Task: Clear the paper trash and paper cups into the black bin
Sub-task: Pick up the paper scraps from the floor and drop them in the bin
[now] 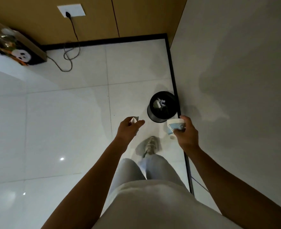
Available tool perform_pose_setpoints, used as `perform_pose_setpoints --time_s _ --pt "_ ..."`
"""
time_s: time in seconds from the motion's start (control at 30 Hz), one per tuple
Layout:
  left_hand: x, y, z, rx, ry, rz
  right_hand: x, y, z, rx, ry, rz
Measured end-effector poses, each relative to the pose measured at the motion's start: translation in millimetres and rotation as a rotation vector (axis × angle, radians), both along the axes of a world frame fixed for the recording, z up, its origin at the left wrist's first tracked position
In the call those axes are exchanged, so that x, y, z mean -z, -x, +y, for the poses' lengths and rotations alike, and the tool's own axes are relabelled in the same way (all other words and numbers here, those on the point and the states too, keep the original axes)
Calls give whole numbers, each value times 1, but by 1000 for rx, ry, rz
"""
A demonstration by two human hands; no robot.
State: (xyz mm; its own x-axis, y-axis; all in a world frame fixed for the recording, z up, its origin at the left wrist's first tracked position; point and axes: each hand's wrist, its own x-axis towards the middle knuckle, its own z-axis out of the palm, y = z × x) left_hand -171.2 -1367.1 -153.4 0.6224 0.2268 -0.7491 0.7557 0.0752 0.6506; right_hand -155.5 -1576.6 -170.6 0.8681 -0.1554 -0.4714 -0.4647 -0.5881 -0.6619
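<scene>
White glossy floor tiles (67, 113) filled most of the view. At eleven o'clock a white wall socket (71, 10) sat on a tan wall panel (95, 20), a black plug in it. Its dark cord (70, 52) ran down the wall and lay in loops on the tiles. A black baseboard (106, 41) ran along the wall's foot. At ten o'clock stood a box (23, 54) with a ghost face printed on its end. A pale wall (235, 63) rose at two o'clock.
</scene>
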Motion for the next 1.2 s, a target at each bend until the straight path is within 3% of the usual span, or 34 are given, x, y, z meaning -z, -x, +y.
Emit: perform_pose_setpoints --time_s 0.43,0.6,0.73,1.2 --pt "96 -122 -7 157 -19 110 94 -146 -4 106 34 28" --pt "131 -140 -8 245 -40 146 141 -183 4 75 45 161" --pt "149 -153 -9 313 -70 164 160 -189 4 22 60 264" --pt "202 -236 -77 583 -97 105 161 -143 -32 342 29 303"
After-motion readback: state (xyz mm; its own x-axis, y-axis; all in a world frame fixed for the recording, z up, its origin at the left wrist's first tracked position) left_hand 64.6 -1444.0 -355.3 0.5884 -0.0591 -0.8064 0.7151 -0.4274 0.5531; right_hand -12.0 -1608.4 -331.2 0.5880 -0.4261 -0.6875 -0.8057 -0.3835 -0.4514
